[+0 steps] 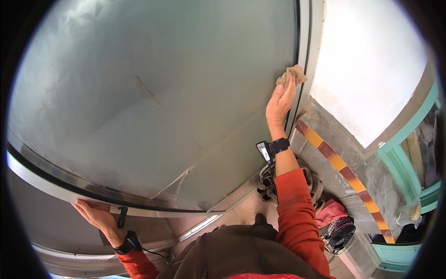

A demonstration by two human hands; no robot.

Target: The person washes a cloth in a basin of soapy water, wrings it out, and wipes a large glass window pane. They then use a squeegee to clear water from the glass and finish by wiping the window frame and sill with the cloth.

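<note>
Before me stands a large framed pane of cloudy glass (209,87), streaked with brown marks and with a crack-like line near its lower edge. My right hand (281,101) presses a crumpled beige cloth (296,74) where the glass meets the metal frame (304,42) on the right. At lower left, the outstretched fingers of my left hand (95,218) rest against the pale metal frame edge (62,193), not wrapped around it. A dark green latch or handle (122,217) sticks out just beside that hand.
Right of the frame is a grey wall (334,122) with a red-and-yellow tile band (343,167). Grey coiled material (310,178) lies by my right forearm. A basket of cloths (336,223) stands lower right, near a turquoise frame (400,167). A metal floor track (198,228) runs below.
</note>
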